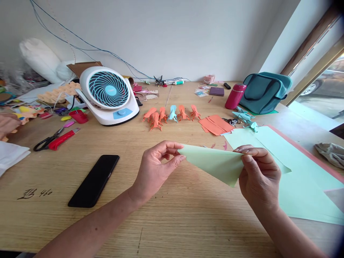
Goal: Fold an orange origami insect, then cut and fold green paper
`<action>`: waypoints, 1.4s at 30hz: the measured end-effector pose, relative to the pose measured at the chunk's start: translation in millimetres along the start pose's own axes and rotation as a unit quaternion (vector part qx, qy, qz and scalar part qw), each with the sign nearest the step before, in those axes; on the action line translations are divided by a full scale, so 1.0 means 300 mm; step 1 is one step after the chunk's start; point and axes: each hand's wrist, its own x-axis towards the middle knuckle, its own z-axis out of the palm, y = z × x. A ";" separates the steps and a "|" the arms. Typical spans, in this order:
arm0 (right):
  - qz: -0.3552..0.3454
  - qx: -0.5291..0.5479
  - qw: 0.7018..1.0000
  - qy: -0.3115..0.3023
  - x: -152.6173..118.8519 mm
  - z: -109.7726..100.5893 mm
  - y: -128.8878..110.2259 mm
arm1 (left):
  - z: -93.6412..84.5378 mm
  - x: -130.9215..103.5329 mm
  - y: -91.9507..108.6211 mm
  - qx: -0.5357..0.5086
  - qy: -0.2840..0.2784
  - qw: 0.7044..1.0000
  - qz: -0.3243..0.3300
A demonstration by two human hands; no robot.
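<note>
A pale green sheet of paper (pixel 215 161), folded into a triangle, is held up above the wooden table (pixel 172 222). My left hand (pixel 158 168) pinches its left corner between thumb and fingers. At the other end, my right hand (pixel 259 175) grips the top right part with thumb and forefinger. The fold runs along the top edge, and a point hangs down near my right hand. Larger pale green sheets (pixel 303 186) lie beyond and under my right hand. Behind the held paper stand several orange folded-paper insects (pixel 155 122) and one light blue paper insect (pixel 172 113).
A white fan (pixel 109 93) stands at the back left. A black phone (pixel 94 181), scissors (pixel 48 139) and a red utility knife (pixel 63 139) lie at left. Orange paper sheets (pixel 216 124), a pink bottle (pixel 235 96) and a teal bag (pixel 264 92) are at right.
</note>
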 end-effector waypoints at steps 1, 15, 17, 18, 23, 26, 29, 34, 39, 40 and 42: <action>-0.003 -0.006 1.000 -0.007 -0.002 -0.001 -0.001 | -0.001 0.001 0.000 0.008 0.010 1.000 0.008; -0.062 -0.031 0.997 -0.046 -0.009 -0.018 0.009 | -0.032 0.004 0.042 0.117 0.057 0.980 0.153; -0.078 -0.040 0.995 -0.047 -0.006 -0.015 0.008 | -0.036 0.006 0.043 0.130 0.056 0.976 0.166; -0.086 -0.046 0.994 -0.050 -0.004 -0.014 0.008 | -0.038 0.007 0.043 0.136 0.056 0.974 0.173; -0.142 -0.097 0.982 -0.077 0.001 -0.027 0.015 | -0.058 0.017 0.047 0.188 0.053 0.952 0.236; -0.182 -0.136 0.969 -0.093 -0.004 -0.042 0.023 | -0.077 0.016 0.047 0.236 0.046 0.925 0.293; -0.193 -0.155 0.961 -0.121 -0.015 -0.051 0.030 | -0.104 0.001 0.033 0.281 0.042 0.899 0.334; -0.252 -0.205 0.923 -0.205 -0.027 -0.072 0.043 | -0.159 -0.056 -0.010 0.370 0.018 0.832 0.412; -0.319 -0.250 0.845 -0.348 -0.047 -0.129 0.064 | -0.190 -0.128 -0.049 0.421 -0.113 0.745 0.505; -0.327 -0.254 0.834 -0.366 -0.053 -0.138 0.068 | -0.189 -0.141 -0.057 0.425 -0.128 0.732 0.516; -0.340 -0.260 0.819 -0.382 -0.063 -0.146 0.070 | -0.184 -0.162 -0.073 0.428 -0.137 0.723 0.525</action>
